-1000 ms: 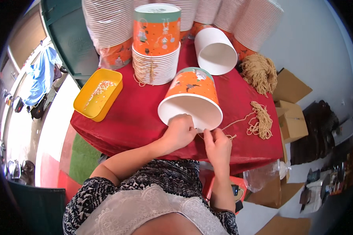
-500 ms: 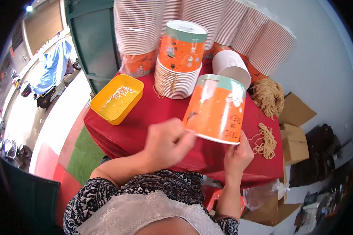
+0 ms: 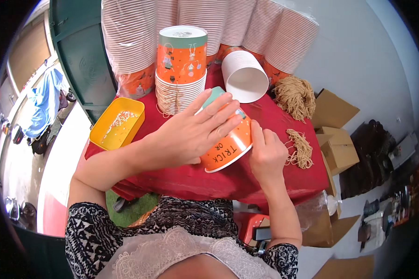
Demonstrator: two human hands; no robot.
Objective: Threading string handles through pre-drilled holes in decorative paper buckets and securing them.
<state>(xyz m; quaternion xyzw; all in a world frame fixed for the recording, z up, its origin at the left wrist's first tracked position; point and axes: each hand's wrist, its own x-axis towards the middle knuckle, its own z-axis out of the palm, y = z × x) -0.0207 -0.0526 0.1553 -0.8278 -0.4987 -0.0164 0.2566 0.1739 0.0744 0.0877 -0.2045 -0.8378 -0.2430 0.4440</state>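
Red cloth-covered table (image 3: 181,176) across the middle of the frame, grey wall behind at upper right, dark green panel at upper left. At centre, an orange printed paper bucket (image 3: 228,142) lying on its side, lifted just above the cloth, rim turned toward lower right. Left hand (image 3: 191,135) laid over the bucket's upper wall, fingers spread wide and flat against the paper. Right hand (image 3: 265,153) at the rim on the right, fingers curled together and touching the edge; whether pinching anything there, cannot tell. Probably light and thin-walled, easily dented if squeezed, so best taken with an open palm on the side and a gentle hold at the stiffer rolled rim. Behind, toward upper centre, a nested stack of white paper buckets with an orange printed one on top (image 3: 181,69), string handles hanging at its side. Right of that, a white paper bucket tipped on its side (image 3: 245,76), mouth facing the viewer. Tall columns of stacked ribbed paper buckets (image 3: 209,23) along the top. At centre left, a yellow plastic tray of small pale pieces (image 3: 117,123). At right, two bundles of tan twine: a large one (image 3: 294,96) and a smaller one (image 3: 300,149) just beside the right hand. Brown cardboard boxes (image 3: 337,135) beyond the table's right edge.
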